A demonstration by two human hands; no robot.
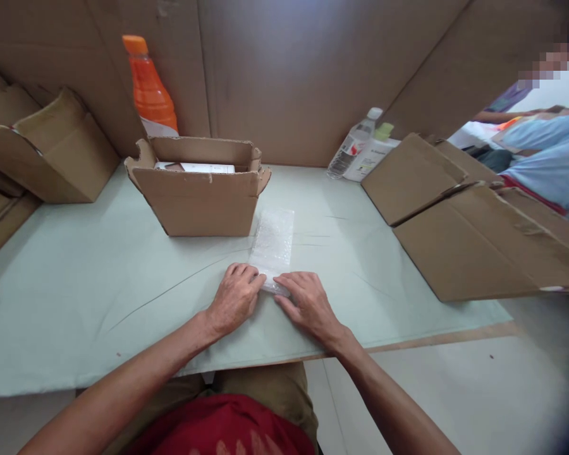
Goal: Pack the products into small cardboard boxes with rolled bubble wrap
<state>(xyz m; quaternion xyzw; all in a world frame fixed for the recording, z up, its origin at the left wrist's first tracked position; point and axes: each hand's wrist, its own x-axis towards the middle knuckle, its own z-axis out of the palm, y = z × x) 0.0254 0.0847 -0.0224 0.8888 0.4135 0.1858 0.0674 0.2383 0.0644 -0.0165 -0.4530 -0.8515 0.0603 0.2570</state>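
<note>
A strip of clear bubble wrap (274, 237) lies flat on the pale green table cover, its near end folded or rolled into a small bundle. My left hand (236, 296) grips the left side of that near end, thumb on top and fingers curled. On the right side, my right hand (308, 303) has its fingertips and thumb closed on the same bundle. Whether anything is wrapped inside cannot be made out. Just beyond the left hand stands an open cardboard box (208, 205) with white flat boxes showing inside.
An orange bottle (152, 88) stands behind the box. At the back right are a clear water bottle (353, 145) and a white bottle with a green cap (372, 155). Cardboard boxes (474, 246) line the right; more boxes (71, 151) stand left. Another person's sleeve (545, 142) shows far right.
</note>
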